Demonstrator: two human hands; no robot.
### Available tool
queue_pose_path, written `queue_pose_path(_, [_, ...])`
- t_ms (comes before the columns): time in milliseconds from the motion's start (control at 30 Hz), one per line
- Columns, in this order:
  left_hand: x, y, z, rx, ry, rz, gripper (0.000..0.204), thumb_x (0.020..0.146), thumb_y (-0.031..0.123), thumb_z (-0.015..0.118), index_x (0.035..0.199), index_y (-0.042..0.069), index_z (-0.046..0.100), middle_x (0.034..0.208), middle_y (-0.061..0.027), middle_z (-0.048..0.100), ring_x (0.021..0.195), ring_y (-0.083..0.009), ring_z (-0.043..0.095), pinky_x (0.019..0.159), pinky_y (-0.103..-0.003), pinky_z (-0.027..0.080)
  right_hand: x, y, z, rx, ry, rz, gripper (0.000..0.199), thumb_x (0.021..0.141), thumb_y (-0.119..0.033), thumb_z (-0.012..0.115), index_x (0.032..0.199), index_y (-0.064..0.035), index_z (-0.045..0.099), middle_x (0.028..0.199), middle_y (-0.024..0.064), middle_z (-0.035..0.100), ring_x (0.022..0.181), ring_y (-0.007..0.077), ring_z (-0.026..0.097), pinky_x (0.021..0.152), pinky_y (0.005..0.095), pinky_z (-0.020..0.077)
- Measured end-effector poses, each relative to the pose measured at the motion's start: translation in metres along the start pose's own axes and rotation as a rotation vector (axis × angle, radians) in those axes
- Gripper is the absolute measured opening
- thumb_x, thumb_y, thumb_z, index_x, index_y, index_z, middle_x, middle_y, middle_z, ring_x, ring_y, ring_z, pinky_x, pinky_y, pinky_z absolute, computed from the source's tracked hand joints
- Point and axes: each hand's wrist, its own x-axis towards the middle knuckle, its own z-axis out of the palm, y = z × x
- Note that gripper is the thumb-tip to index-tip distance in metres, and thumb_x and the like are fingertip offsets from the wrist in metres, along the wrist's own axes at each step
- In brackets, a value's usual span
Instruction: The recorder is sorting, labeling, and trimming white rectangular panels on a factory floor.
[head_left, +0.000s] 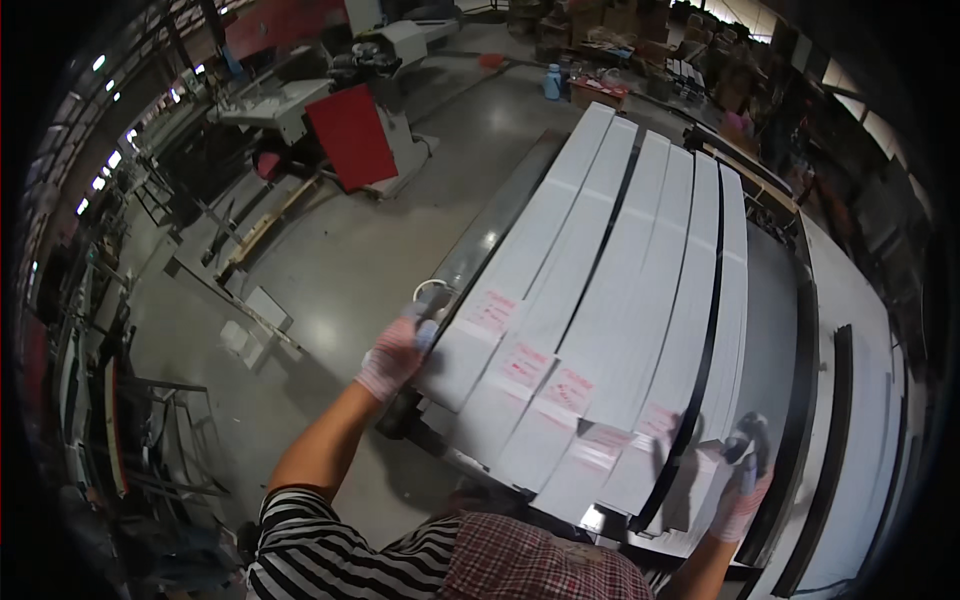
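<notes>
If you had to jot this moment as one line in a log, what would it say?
left hand: gloved, on near-left corner of white panels | right hand: gloved, at their near-right end | panels: long, side by side, labelled near ends

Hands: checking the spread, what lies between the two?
In the head view, white panels with pink-printed labels span from left hand to right hand.

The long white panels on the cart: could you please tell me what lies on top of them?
Pale labels with red print lie on the white panels' near ends. What is beneath the panels stays covered.
</notes>
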Motion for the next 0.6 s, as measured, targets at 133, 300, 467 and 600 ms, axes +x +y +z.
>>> queue_pose_path(133, [-0.080, -0.142, 0.013, -0.225, -0.447, -0.579, 0.033, 0.094, 0.035, 0.057, 0.113, 0.007, 0.058, 0.098, -0.0234, 0.067, 0.091, -0.0439, 0.064, 0.081, -0.051, 0.051, -0.036, -0.080, 0.139, -0.014, -0.485, 0.167, 0.035, 0.089, -0.002, 0.048, 0.122, 0.0033, 0.057, 0.118, 0.0155, 0.064, 0.088, 0.0222, 0.066, 0.084, 0.0351, 0.0535])
queue_pose_path(300, [-0.126, -0.138, 0.006, -0.092, -0.697, -0.622, 0.039, 0.093, 0.037, 0.059, 0.117, 0.007, 0.058, 0.109, -0.0235, 0.065, 0.104, -0.0408, 0.061, 0.089, -0.047, 0.050, -0.036, -0.132, 0.345, -0.331, -1.349, -0.300, 0.054, 0.086, -0.004, 0.061, 0.138, -0.0040, 0.049, 0.107, 0.0188, 0.067, 0.101, 0.0377, 0.063, 0.090, 0.0425, 0.0494])
queue_pose_path(467, [-0.105, -0.120, -0.013, -0.127, -0.501, -0.424, 0.038, 0.094, 0.035, 0.060, 0.119, 0.007, 0.060, 0.115, -0.0157, 0.067, 0.110, -0.0350, 0.061, 0.093, -0.042, 0.050, -0.076, -0.069, 0.494, -0.377, -1.405, -0.610, 0.064, 0.084, -0.003, 0.060, 0.144, -0.0091, 0.041, 0.108, 0.0227, 0.062, 0.105, 0.0400, 0.060, 0.092, 0.0454, 0.0478])
queue_pose_path(600, [-0.086, -0.106, -0.003, -1.740, 0.098, -1.034, 0.035, 0.095, 0.033, 0.061, 0.117, 0.006, 0.064, 0.114, -0.0044, 0.067, 0.108, -0.0255, 0.062, 0.093, -0.036, 0.050, -0.099, -0.073, 0.517, -0.848, -1.570, -0.644, 0.059, 0.085, -0.013, 0.064, 0.141, -0.0110, 0.046, 0.135, 0.0194, 0.051, 0.125, 0.0389, 0.051, 0.108, 0.0492, 0.0366])
